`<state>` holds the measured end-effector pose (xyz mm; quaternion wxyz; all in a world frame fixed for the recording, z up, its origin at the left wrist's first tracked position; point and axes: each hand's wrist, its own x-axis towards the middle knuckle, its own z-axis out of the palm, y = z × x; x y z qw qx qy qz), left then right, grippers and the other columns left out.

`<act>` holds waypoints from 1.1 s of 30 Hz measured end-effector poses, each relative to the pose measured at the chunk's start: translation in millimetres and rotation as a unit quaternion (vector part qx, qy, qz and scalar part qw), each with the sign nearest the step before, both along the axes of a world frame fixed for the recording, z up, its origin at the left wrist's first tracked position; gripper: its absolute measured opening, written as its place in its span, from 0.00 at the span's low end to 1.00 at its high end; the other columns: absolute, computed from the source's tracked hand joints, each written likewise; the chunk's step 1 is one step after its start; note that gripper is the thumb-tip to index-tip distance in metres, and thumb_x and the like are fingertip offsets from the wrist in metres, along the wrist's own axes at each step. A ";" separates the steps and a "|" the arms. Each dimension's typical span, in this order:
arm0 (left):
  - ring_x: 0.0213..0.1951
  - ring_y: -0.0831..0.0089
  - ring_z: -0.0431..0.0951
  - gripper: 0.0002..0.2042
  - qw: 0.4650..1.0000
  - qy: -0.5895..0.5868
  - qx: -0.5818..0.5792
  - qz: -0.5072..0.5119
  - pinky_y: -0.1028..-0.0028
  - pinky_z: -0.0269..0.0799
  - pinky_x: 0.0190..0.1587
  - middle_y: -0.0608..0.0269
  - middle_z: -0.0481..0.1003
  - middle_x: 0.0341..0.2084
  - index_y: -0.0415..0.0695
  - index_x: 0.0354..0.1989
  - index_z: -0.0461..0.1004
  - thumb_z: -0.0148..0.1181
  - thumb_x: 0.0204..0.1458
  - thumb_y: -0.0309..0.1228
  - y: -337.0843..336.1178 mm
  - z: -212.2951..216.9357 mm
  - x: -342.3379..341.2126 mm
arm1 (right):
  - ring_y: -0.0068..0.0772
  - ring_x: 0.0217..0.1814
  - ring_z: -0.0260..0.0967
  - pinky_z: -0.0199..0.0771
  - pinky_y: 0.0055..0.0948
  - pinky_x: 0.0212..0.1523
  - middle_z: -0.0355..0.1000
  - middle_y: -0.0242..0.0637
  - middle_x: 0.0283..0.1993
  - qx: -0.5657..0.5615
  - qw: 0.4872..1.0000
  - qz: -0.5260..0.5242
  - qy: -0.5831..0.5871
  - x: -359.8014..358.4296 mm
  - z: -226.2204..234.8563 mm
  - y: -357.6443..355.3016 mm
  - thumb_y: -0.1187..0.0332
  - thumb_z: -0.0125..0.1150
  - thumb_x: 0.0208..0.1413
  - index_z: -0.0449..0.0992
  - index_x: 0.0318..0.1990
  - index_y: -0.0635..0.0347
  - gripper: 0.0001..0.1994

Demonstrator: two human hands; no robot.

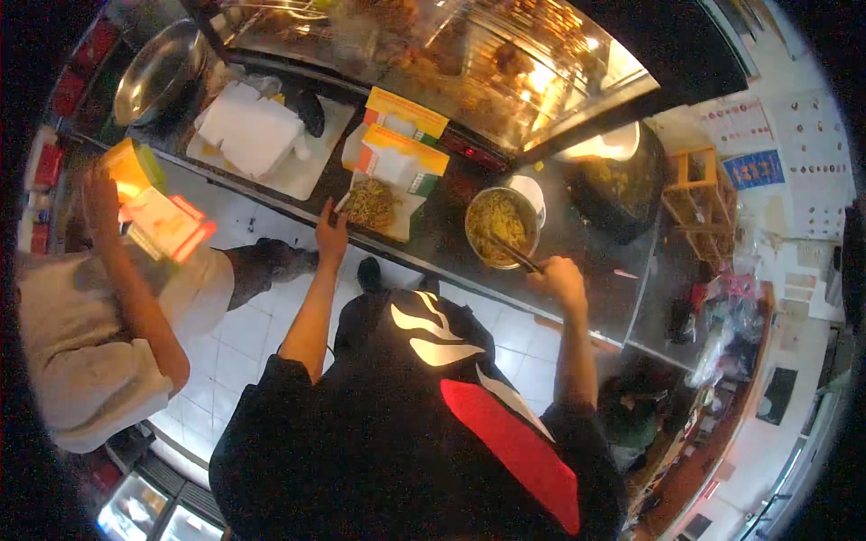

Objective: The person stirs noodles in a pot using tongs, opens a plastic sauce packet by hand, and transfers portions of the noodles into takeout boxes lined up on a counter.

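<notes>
My right hand (561,281) grips dark-handled tongs (521,256). Their far end reaches into a round metal bowl (471,242) of yellowish noodles (496,216). Left of the bowl, an open takeaway carton (411,209) holds a heap of browned noodles (370,204). My left hand (332,233) is at this carton's near left corner, with thumb and fingers closed on a slim white stick-like thing (343,200); its exact kind cannot be made out. More orange, white and green carton (406,113) shows behind.
A co-worker (108,316) at the left holds folded cartons (162,212). White paper (248,131) covers a tray (311,176). A lit glass food case (505,81) borders the counter's back. At right stand a large dark pan (613,185) and a wooden rack (704,194).
</notes>
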<state>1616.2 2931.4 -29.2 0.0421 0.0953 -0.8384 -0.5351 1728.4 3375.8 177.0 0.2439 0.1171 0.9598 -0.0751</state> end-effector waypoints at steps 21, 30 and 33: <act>0.52 0.67 0.68 0.24 0.999 0.003 -0.046 0.016 0.72 0.63 0.54 0.52 0.67 0.55 0.39 0.60 0.62 0.55 0.53 0.25 -23.3 -54.2 3.4 | 0.15 0.15 0.57 0.54 0.18 0.14 0.65 0.27 0.19 -0.429 0.856 -0.260 0.125 69.4 120.6 39.9 0.61 0.60 0.53 0.77 0.40 0.67 0.16; 0.55 0.61 0.68 0.23 0.997 -0.022 0.035 0.062 0.68 0.62 0.56 0.49 0.67 0.55 0.41 0.61 0.61 0.54 0.56 0.27 -4.8 -22.6 6.3 | 0.13 0.17 0.58 0.52 0.16 0.17 0.68 0.26 0.21 -0.374 0.865 -0.239 0.232 72.2 198.2 50.5 0.56 0.65 0.49 0.77 0.40 0.64 0.19; 0.57 0.58 0.66 0.23 0.999 0.001 -0.012 0.036 0.67 0.60 0.58 0.48 0.65 0.56 0.41 0.61 0.61 0.53 0.56 0.29 6.6 -11.9 1.5 | 0.13 0.17 0.58 0.52 0.16 0.16 0.68 0.25 0.21 -0.354 0.873 -0.213 0.260 68.2 229.0 40.8 0.55 0.64 0.49 0.77 0.41 0.64 0.20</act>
